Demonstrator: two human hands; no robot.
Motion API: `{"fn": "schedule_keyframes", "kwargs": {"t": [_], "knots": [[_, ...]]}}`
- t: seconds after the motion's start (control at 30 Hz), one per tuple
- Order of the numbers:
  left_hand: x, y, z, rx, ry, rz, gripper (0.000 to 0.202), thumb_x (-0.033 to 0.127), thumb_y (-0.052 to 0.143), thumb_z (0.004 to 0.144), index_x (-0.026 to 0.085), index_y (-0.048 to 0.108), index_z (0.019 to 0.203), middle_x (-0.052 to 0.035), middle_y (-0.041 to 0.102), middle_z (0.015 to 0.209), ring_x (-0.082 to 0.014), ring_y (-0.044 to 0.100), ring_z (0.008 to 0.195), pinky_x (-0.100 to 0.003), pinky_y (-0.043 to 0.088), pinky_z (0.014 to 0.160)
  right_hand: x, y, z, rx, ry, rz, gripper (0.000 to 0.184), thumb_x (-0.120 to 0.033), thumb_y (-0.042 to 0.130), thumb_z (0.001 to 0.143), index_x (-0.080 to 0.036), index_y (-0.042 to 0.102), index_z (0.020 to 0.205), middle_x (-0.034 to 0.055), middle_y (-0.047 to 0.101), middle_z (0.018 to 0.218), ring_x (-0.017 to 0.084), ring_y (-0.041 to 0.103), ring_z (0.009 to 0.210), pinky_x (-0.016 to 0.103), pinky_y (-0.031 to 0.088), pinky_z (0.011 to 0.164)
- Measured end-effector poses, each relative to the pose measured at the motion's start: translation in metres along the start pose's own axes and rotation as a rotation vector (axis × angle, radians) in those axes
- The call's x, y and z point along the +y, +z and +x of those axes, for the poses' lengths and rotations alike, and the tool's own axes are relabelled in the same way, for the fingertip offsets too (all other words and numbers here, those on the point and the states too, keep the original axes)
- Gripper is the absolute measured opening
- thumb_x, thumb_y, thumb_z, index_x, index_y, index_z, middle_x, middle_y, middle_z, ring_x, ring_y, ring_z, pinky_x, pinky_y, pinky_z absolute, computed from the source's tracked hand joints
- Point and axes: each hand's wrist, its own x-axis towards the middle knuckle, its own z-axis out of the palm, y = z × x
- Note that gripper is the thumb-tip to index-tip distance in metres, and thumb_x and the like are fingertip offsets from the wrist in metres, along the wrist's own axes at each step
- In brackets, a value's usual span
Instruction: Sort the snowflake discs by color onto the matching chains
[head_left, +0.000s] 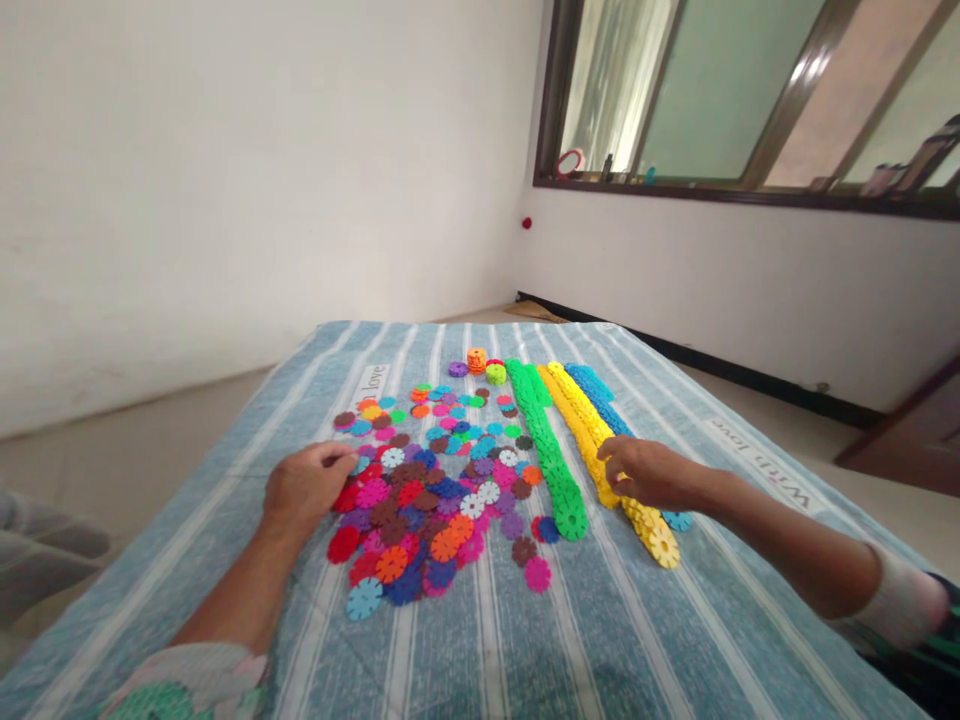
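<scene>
A loose pile of notched plastic discs in many colours spreads over the middle of the cloth. At the pile's left edge is my left hand, thumb and fingertips drawn together; whatever they pinch, if anything, is too small to make out. My right hand reaches over the long row of overlapping yellow discs. Its fingers are curled down onto the row and hide what is between them. Left of the yellow row runs a green disc row; a blue disc row lies to the right, partly behind my right hand.
Behind the pile stand small stacks, one of orange discs, one of purple and one of lime green. A blue striped cloth covers the table. A white wall rises beyond, with a window ledge holding small items at right.
</scene>
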Motion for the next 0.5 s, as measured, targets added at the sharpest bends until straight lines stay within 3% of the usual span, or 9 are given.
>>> {"fn": "schedule_keyframes", "kwargs": {"t": [0.1, 0.27, 0.4, 0.5], "knots": [[0.002, -0.002, -0.002, -0.077, -0.046, 0.019, 0.025, 0.032, 0.056, 0.076, 0.018, 0.073, 0.089, 0.0016, 0.073, 0.086, -0.0149, 0.061, 0.073, -0.022, 0.042, 0.066, -0.001, 0.002, 0.001, -0.021, 0.016, -0.073, 0.017, -0.01, 0.059, 0.076, -0.019, 0.073, 0.073, 0.0102, 0.067, 0.111, 0.023, 0.063, 0.099, 0.031, 0.049, 0.084], [0.001, 0.0, -0.005, -0.066, -0.015, 0.001, 0.027, 0.031, 0.053, 0.076, 0.018, 0.073, 0.089, -0.0025, 0.074, 0.094, -0.018, 0.064, 0.083, -0.024, 0.044, 0.073, -0.001, 0.003, 0.005, 0.006, 0.031, -0.138, 0.014, -0.013, 0.058, 0.079, -0.02, 0.071, 0.078, 0.0097, 0.067, 0.104, 0.022, 0.063, 0.098, 0.029, 0.048, 0.081], [-0.002, 0.003, -0.009, -0.051, 0.024, -0.029, 0.025, 0.027, 0.051, 0.076, 0.018, 0.073, 0.083, -0.005, 0.074, 0.093, -0.02, 0.065, 0.089, -0.025, 0.045, 0.078, -0.013, 0.006, 0.022, 0.087, -0.069, -0.102, 0.013, -0.015, 0.056, 0.082, -0.019, 0.067, 0.077, 0.0083, 0.067, 0.094, 0.021, 0.063, 0.091, 0.029, 0.047, 0.078], [-0.003, 0.004, -0.012, -0.042, 0.016, -0.05, 0.025, 0.027, 0.05, 0.076, 0.019, 0.073, 0.082, -0.0038, 0.074, 0.092, -0.0197, 0.066, 0.088, -0.026, 0.045, 0.079, -0.037, 0.005, 0.047, 0.137, -0.193, -0.025, 0.01, -0.016, 0.058, 0.083, -0.019, 0.067, 0.078, 0.0065, 0.066, 0.091, 0.02, 0.063, 0.088, 0.029, 0.046, 0.078]]}}
